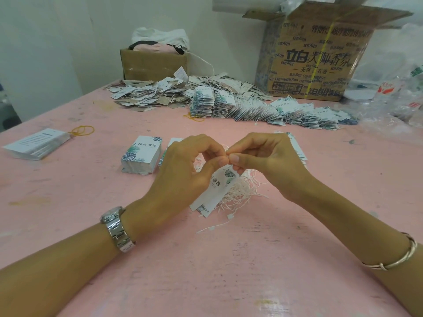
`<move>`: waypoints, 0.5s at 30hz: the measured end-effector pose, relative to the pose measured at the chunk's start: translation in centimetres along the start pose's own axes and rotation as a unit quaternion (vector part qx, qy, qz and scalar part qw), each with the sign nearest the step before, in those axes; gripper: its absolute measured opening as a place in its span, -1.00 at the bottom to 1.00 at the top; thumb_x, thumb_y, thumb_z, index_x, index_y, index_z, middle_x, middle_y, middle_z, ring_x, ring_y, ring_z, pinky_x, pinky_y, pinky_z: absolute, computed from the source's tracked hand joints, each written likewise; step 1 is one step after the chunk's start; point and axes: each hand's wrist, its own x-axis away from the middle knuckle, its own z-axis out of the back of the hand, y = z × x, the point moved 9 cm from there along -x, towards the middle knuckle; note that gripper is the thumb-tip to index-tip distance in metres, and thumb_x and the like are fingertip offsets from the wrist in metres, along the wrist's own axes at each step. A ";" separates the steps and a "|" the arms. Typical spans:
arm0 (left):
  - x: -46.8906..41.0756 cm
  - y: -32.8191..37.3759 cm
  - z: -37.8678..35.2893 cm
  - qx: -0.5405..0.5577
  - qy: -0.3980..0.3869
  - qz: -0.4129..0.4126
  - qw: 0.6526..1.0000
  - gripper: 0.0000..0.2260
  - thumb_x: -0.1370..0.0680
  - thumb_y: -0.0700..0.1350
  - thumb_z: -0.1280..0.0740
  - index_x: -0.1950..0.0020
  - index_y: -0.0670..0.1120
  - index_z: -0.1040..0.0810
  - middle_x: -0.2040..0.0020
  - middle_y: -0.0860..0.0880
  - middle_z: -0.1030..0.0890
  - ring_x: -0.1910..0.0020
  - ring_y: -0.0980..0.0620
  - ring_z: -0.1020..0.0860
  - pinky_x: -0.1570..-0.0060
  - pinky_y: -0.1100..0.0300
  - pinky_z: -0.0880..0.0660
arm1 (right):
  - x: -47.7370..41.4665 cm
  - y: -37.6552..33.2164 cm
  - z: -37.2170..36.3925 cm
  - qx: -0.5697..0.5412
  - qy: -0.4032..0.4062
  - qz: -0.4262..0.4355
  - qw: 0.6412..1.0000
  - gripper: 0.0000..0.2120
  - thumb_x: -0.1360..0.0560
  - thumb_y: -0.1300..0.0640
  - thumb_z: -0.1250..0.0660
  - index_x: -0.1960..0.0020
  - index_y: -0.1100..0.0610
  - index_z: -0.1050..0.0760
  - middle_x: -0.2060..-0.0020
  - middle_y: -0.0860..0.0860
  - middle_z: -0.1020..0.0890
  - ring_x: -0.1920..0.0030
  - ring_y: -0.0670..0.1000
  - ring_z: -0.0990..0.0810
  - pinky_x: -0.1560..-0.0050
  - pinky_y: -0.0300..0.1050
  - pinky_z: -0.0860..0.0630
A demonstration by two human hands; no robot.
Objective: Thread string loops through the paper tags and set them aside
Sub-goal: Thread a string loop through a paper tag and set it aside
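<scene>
Pink worktop [229,259], white wall behind, two cardboard boxes [153,65] in the upper frame. One paper tag [215,191] was held mid-frame, long axis slanting from upper right down to lower left, its top end at the fingertips. Left hand [183,177] pinched that top end with thumb and forefinger; right hand [267,161] pinched it from the opposite side, fingers curled. Loose string pile [240,191] lay just beneath. Two tag stacks [142,157] were clearly visible at left. Threaded tags heap [229,101] lay upper centre.

Box [320,58] at the surface's far right corner reads "立白 大师香氛". The held tag [219,186] and the stack [142,156] read "服饰".
</scene>
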 end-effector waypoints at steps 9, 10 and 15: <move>-0.3 -1.1 0.2 0.033 0.014 0.052 0.998 -0.92 -0.55 -0.07 -0.41 0.12 0.06 -0.55 0.15 0.13 -0.59 0.10 0.20 -0.53 0.06 0.40 -0.34 | -0.3 -0.2 0.3 0.021 0.013 0.020 0.999 -0.81 -0.49 0.16 -0.37 -0.03 0.23 -0.65 0.21 0.06 -0.67 0.22 0.00 -0.58 0.19 -0.13 -0.51; -0.4 -1.3 0.3 0.041 0.021 0.058 0.997 -0.91 -0.55 -0.08 -0.41 0.12 0.08 -0.54 0.13 0.11 -0.58 0.11 0.18 -0.53 0.06 0.34 -0.36 | -0.2 -0.2 0.3 0.039 0.015 0.023 0.999 -0.79 -0.54 0.13 -0.34 -0.07 0.21 -0.65 0.16 0.03 -0.67 0.17 -0.02 -0.57 0.15 -0.15 -0.50; -0.9 -1.9 1.4 0.182 0.061 0.083 0.978 -0.96 -0.60 -0.14 -0.36 0.06 -0.04 -0.56 0.28 0.10 -0.59 0.26 0.14 -0.53 0.13 0.22 -0.48 | 0.0 0.4 0.4 0.060 0.055 -0.006 0.997 -0.63 -0.54 -0.05 -0.22 -0.29 0.04 -0.50 -0.03 -0.12 -0.55 0.00 -0.23 -0.50 0.02 -0.42 -0.41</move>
